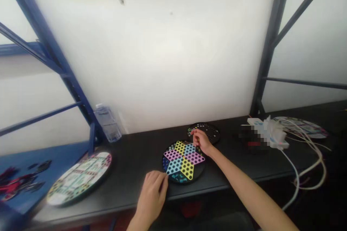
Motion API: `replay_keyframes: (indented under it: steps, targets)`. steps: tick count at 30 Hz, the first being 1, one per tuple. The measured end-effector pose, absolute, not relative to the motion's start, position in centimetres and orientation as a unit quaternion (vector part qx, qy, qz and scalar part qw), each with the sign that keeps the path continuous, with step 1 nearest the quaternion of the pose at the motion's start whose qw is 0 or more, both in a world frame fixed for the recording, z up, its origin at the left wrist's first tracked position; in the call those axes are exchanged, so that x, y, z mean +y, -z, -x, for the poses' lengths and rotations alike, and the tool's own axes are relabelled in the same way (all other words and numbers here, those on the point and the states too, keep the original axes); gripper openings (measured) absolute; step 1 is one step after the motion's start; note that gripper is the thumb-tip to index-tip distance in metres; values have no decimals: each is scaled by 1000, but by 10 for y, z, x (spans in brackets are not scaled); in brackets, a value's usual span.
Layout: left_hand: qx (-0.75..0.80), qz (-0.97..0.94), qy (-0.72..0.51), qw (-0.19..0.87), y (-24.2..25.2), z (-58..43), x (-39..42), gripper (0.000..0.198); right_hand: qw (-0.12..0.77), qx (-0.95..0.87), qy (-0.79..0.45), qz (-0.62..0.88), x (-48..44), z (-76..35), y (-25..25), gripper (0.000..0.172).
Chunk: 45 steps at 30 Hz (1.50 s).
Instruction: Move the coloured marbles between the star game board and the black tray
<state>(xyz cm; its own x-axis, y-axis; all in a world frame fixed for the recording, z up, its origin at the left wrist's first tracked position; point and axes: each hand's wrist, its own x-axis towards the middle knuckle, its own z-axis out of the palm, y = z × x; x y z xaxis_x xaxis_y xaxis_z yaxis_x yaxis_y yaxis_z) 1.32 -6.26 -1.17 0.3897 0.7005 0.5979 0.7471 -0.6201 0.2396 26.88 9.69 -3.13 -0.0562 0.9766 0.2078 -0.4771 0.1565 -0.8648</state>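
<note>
A round Chinese checkers board (183, 161) with a star of yellow, pink and blue fields lies on the black tabletop (135, 158). My left hand (152, 195) rests at the board's near left rim, fingers curled against it. My right hand (202, 142) hovers over the board's far right part, fingertips pinched together on something too small to name. Just behind it sits a smaller black round tray (207, 130) with small pieces in it.
A second round game board (80, 177) lies at the left. A plastic water bottle (107, 122) stands by the blue rack post (54, 54). At the right are a white power strip (267, 133), loose white cables (311, 158) and another round board (306, 127).
</note>
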Motion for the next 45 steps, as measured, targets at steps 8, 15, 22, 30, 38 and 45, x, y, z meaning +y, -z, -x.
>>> replay_keyframes:
  steps: [8,15,22,30,38,45]
  targets:
    - [-425,832,353,47,14,-13,-61,14,628,-453,-548,316,100,-270,34,11]
    - [-430,831,349,47,17,-12,-60,12,598,-478,-560,318,103,-270,38,13]
    - [-432,833,344,46,17,-12,-60,12,595,-486,-560,311,101,-271,36,13]
    - [-434,832,344,47,19,-11,-60,12,608,-494,-544,300,101,-270,36,13]
    - [-442,831,335,45,21,-10,-59,12,609,-504,-526,314,103,-272,37,16]
    - [-438,833,336,44,21,-10,-59,13,601,-495,-532,332,97,-273,28,15]
